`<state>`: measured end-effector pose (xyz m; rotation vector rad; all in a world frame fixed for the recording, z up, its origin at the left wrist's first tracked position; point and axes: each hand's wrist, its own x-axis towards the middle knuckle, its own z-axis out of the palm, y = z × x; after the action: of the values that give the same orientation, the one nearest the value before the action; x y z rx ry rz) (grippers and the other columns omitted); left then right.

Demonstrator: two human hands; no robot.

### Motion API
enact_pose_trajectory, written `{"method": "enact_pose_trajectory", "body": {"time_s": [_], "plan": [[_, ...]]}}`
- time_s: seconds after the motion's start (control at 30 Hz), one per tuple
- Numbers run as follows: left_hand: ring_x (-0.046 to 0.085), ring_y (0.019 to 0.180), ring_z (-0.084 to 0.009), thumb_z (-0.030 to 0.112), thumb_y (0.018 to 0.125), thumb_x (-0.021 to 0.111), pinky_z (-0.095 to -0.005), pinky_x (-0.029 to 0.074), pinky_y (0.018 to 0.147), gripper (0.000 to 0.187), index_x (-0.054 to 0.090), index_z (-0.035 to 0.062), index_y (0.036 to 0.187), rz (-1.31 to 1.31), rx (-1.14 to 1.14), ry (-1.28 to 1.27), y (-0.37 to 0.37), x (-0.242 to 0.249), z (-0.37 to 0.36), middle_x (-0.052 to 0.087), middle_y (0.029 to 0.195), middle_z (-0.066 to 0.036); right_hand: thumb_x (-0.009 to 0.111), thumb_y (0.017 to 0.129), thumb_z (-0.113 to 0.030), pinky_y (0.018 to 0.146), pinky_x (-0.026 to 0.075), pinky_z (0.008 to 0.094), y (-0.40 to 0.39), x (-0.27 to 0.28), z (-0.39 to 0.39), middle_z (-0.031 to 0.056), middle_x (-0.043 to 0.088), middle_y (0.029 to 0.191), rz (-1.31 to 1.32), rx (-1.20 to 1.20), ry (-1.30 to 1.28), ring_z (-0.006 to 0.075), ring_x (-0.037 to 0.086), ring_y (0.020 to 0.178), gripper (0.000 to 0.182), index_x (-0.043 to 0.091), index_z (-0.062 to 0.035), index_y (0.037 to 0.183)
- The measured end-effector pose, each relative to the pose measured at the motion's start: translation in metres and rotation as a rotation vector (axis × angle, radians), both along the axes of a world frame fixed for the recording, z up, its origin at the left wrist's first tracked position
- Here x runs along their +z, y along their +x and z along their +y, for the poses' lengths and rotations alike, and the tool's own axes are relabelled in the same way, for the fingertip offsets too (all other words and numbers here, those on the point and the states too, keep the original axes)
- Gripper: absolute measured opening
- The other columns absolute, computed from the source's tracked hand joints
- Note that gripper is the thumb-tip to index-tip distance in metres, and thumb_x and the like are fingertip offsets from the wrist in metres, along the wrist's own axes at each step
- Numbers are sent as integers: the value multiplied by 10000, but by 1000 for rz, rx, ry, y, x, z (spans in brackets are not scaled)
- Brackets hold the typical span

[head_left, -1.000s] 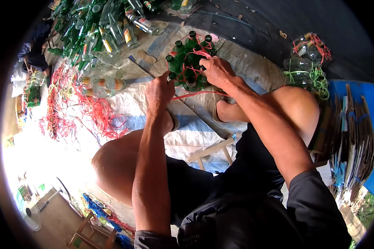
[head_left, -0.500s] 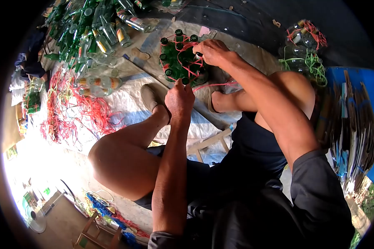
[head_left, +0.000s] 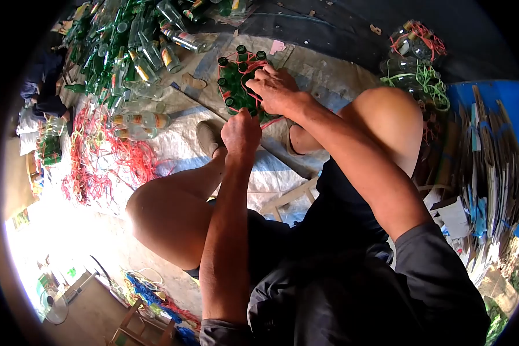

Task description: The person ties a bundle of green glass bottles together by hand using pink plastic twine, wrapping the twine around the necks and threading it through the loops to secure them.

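A bundle of upright green glass bottles (head_left: pixel 230 73) stands on the ground sheet in front of me, with red plastic string (head_left: pixel 249 67) looped around and between the necks. My left hand (head_left: pixel 241 134) is closed in a fist at the bundle's near edge, its fingertips pinched on the red string beside a bottle neck. Over the right side of the bundle, my right hand (head_left: pixel 274 91) has curled fingers on a loop of the same string. It hides several bottles there. A strand of string shows between and below the two hands.
Loose glass bottles (head_left: pixel 147 60) are heaped at the upper left. Below them lies tangled red string (head_left: pixel 135 158). Tied bottle bundles (head_left: pixel 418 46) stand at the upper right, above stacked cardboard (head_left: pixel 490 155). A shoe (head_left: pixel 207 138) is close to the bundle.
My right hand has moved left and slightly down, from the bundle's right edge to over its bottles. My left hand stays closed at the near edge. The whole view has shifted slightly.
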<state>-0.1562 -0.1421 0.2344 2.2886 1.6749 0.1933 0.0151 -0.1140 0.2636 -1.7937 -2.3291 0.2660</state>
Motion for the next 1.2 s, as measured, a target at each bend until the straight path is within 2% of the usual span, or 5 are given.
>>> {"method": "enact_pose_trajectory", "body": {"time_s": [0.23,0.37,0.47,0.77,1.2], "plan": [[729,891,-424,339,928,690,-537,579,791,289,690,57,986,152,-153,-76,-9,12,14,749,921,-223,736,768,-27,920,528,426,-3,-15,-4,45,642,1095,60,-1,73,297,589,1140,405,681,-149,1151],[732,911,-411,311,939,675,-526,582,807,261,697,55,979,180,-244,-30,-12,14,22,751,927,-211,731,817,-93,988,500,426,-1,-27,-3,32,671,1111,115,-14,105,286,598,1131,229,687,-157,1032],[738,871,-402,295,936,680,-520,592,781,224,699,72,940,227,-314,-5,-8,22,26,751,893,-197,801,731,-76,967,517,414,4,-30,-2,69,663,1079,162,35,122,304,608,1118,509,680,-139,1222],[748,906,-378,195,918,649,-492,607,778,154,775,108,934,309,-485,-3,2,33,53,764,958,-170,744,812,-170,908,533,425,5,-47,3,7,681,1059,205,21,212,276,620,1106,224,681,-196,1025],[721,935,-423,329,858,683,-522,576,788,229,809,151,929,57,-167,-232,-7,11,81,749,949,-198,815,786,-224,944,551,431,7,-41,2,22,672,1148,201,-27,102,278,604,1177,359,669,-202,1114]]}}
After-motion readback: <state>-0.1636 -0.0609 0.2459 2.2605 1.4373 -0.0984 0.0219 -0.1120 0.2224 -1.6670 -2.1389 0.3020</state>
